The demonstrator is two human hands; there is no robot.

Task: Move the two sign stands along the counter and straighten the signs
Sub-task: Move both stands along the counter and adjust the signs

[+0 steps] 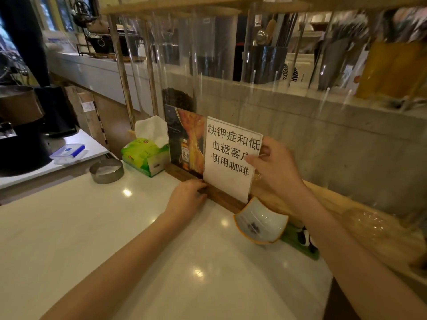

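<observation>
Two sign stands sit side by side at the back of the white counter (115, 227). The nearer stand has a dark wooden base (221, 197) and holds a white paper sign (231, 158) with black printed characters. My right hand (275, 167) pinches the right edge of that sign. My left hand (187, 197) grips the left end of its wooden base. Behind and to the left stands the second sign (184, 139), a dark poster showing a bottle, on its own wooden base (178, 174).
A green tissue box (143, 155) and a round metal ashtray (106, 170) lie left of the stands. A white dish with an orange rim (261, 221) rests on a green tray (300, 243) to the right. Clear tubes (208, 54) rise behind, before a concrete wall (346, 144).
</observation>
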